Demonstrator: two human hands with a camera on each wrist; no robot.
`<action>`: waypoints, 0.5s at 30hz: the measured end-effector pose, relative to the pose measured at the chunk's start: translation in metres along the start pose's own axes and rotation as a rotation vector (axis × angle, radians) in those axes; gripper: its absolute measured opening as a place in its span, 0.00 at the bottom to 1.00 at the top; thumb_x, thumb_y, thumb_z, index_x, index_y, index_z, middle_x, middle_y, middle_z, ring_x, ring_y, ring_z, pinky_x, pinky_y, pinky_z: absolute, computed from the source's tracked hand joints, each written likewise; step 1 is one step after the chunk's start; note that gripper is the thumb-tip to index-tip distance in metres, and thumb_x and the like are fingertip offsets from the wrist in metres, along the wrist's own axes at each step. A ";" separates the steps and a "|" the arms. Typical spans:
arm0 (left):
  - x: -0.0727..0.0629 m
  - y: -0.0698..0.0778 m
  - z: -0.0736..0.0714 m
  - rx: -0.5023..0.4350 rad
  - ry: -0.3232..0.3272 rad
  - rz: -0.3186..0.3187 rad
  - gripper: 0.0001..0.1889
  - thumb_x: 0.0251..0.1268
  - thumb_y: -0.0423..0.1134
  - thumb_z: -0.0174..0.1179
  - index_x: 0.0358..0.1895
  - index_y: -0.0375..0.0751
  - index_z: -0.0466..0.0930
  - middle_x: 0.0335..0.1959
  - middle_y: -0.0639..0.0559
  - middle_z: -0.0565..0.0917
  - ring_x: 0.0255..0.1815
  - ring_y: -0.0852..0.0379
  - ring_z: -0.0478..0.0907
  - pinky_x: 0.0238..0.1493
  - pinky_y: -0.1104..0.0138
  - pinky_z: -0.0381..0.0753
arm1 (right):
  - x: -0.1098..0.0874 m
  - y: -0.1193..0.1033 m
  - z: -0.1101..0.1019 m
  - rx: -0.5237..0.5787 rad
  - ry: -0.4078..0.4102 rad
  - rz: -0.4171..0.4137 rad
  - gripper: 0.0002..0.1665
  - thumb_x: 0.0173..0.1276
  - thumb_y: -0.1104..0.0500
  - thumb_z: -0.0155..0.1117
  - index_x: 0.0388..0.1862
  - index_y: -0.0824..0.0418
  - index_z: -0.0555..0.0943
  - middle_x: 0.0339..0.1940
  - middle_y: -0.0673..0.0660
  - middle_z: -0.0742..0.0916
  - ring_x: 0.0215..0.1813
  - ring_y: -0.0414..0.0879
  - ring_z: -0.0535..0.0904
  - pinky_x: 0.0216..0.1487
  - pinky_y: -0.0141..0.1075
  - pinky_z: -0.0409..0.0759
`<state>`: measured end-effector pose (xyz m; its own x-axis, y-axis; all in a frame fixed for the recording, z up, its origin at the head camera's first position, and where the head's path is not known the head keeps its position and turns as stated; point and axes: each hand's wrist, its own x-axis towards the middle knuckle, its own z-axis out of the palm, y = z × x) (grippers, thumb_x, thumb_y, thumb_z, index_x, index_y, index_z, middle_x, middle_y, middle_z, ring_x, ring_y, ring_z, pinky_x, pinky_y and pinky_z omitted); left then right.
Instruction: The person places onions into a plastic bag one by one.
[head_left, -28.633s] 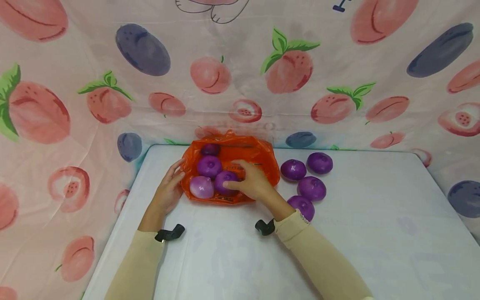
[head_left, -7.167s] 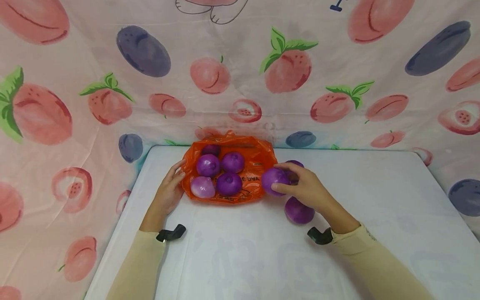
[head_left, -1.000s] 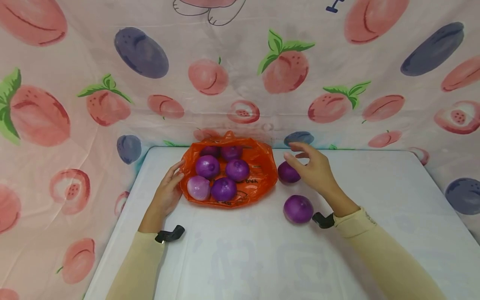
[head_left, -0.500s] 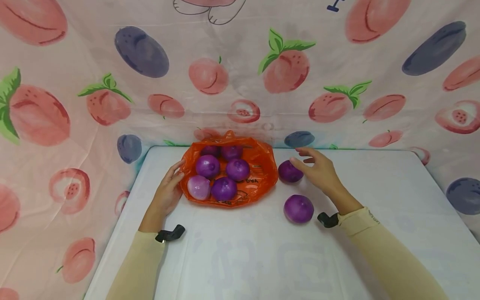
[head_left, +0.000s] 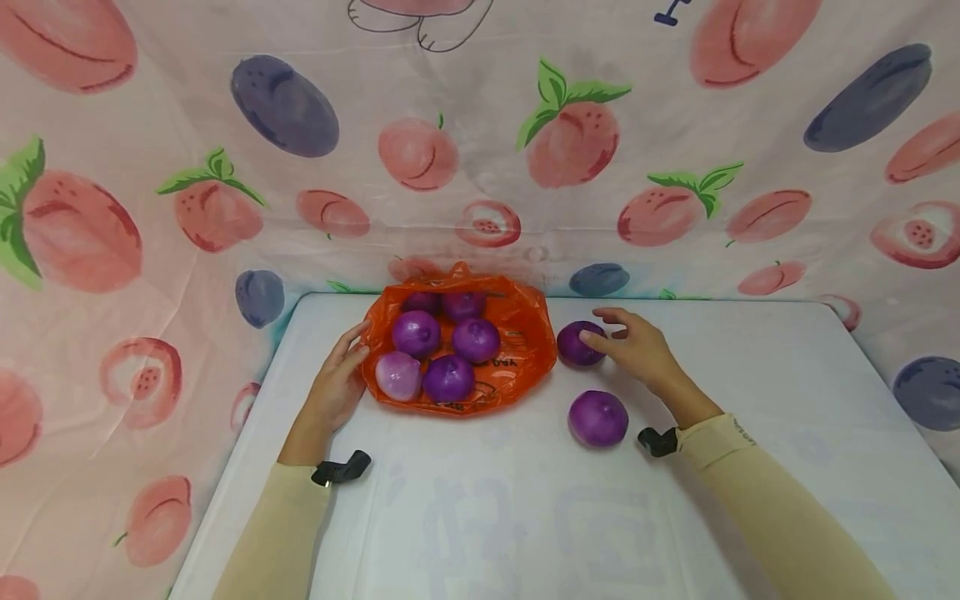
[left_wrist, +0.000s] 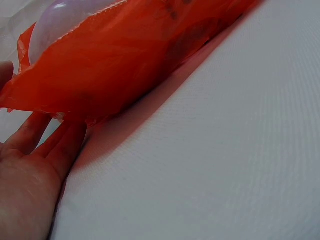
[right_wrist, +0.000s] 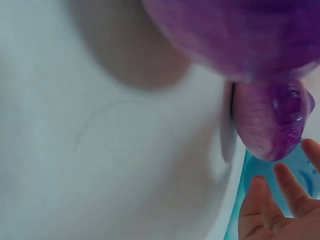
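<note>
An orange plastic bag [head_left: 528, 312] lies with its mouth spread wide, several purple onions [head_left: 476, 340] and a paler onion [head_left: 397, 377] inside it. My left hand [head_left: 333, 387] holds the bag's left rim; in the left wrist view its fingers [left_wrist: 67, 142] go under the orange film [left_wrist: 115, 60]. To the right of the bag, my right hand [head_left: 641, 354] reaches over a dark purple onion [head_left: 574, 344], thumb overlapping it and fingers spread. In the right wrist view the fingers [right_wrist: 290, 187] stand apart from that onion [right_wrist: 272, 120]. A second onion [head_left: 597, 419] sits nearer the front.
The onions and bag rest on a white-covered table [head_left: 495, 517]. A fruit-printed cloth [head_left: 480, 100] hangs behind the table's back edge and along the left. Black wrist mounts [head_left: 341, 468] sit on both forearms.
Earlier, more onions lay outside; the bag now has more inside, after my right hand carried one to it. Over the last second that hand lowers to the back onion. Left hand stays put.
</note>
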<state>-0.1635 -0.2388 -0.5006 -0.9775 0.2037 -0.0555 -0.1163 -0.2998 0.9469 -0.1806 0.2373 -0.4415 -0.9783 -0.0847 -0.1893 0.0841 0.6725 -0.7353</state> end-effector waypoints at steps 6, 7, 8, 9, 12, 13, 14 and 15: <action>0.000 0.000 0.000 0.002 0.000 0.000 0.25 0.84 0.40 0.45 0.79 0.53 0.59 0.76 0.53 0.63 0.75 0.58 0.62 0.67 0.76 0.73 | 0.003 0.005 0.003 -0.005 -0.017 0.020 0.50 0.64 0.30 0.68 0.78 0.52 0.67 0.77 0.61 0.73 0.73 0.65 0.70 0.63 0.59 0.80; 0.000 0.000 -0.001 0.002 0.001 0.001 0.25 0.84 0.40 0.45 0.79 0.53 0.59 0.76 0.53 0.63 0.75 0.58 0.62 0.67 0.76 0.73 | 0.003 0.005 0.003 -0.006 -0.018 0.022 0.51 0.63 0.30 0.68 0.78 0.52 0.67 0.77 0.62 0.73 0.73 0.65 0.70 0.63 0.59 0.80; 0.000 0.000 -0.001 0.001 0.001 0.000 0.25 0.84 0.40 0.45 0.79 0.53 0.59 0.75 0.54 0.63 0.75 0.58 0.63 0.67 0.76 0.73 | 0.003 0.006 0.004 -0.008 -0.019 0.022 0.51 0.63 0.29 0.68 0.78 0.52 0.67 0.77 0.62 0.73 0.73 0.65 0.71 0.62 0.58 0.81; 0.000 -0.001 -0.001 0.000 0.001 0.001 0.25 0.84 0.40 0.45 0.79 0.53 0.59 0.75 0.54 0.63 0.75 0.58 0.63 0.67 0.76 0.73 | 0.003 0.006 0.004 -0.008 -0.020 0.021 0.51 0.63 0.29 0.68 0.78 0.52 0.67 0.76 0.62 0.73 0.73 0.65 0.71 0.62 0.58 0.81; 0.000 -0.001 -0.001 -0.003 -0.002 0.005 0.25 0.84 0.40 0.45 0.79 0.53 0.59 0.75 0.53 0.64 0.75 0.58 0.63 0.68 0.76 0.73 | 0.004 0.007 0.005 -0.011 -0.020 0.017 0.51 0.63 0.31 0.69 0.78 0.53 0.68 0.75 0.64 0.74 0.72 0.65 0.72 0.61 0.57 0.83; 0.000 -0.001 -0.001 -0.003 -0.002 0.004 0.25 0.84 0.40 0.45 0.79 0.53 0.59 0.75 0.53 0.64 0.74 0.58 0.63 0.68 0.76 0.73 | 0.004 0.007 0.006 -0.010 -0.020 0.016 0.50 0.63 0.31 0.69 0.78 0.53 0.68 0.75 0.64 0.75 0.71 0.65 0.73 0.60 0.56 0.83; 0.000 -0.001 -0.001 -0.004 -0.001 0.003 0.25 0.84 0.40 0.45 0.79 0.53 0.59 0.75 0.53 0.64 0.74 0.58 0.64 0.68 0.76 0.73 | 0.004 0.007 0.006 -0.010 -0.020 0.013 0.50 0.63 0.32 0.70 0.77 0.53 0.68 0.74 0.64 0.75 0.71 0.65 0.73 0.59 0.55 0.83; 0.000 -0.001 -0.001 -0.003 -0.001 0.001 0.25 0.84 0.40 0.45 0.79 0.53 0.59 0.75 0.53 0.64 0.74 0.58 0.64 0.68 0.76 0.73 | 0.004 0.007 0.007 -0.008 -0.020 0.012 0.50 0.63 0.32 0.70 0.77 0.53 0.68 0.74 0.64 0.75 0.71 0.65 0.74 0.59 0.55 0.84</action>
<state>-0.1636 -0.2393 -0.5018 -0.9775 0.2041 -0.0539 -0.1154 -0.3030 0.9460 -0.1826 0.2368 -0.4517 -0.9731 -0.0914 -0.2113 0.0942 0.6796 -0.7276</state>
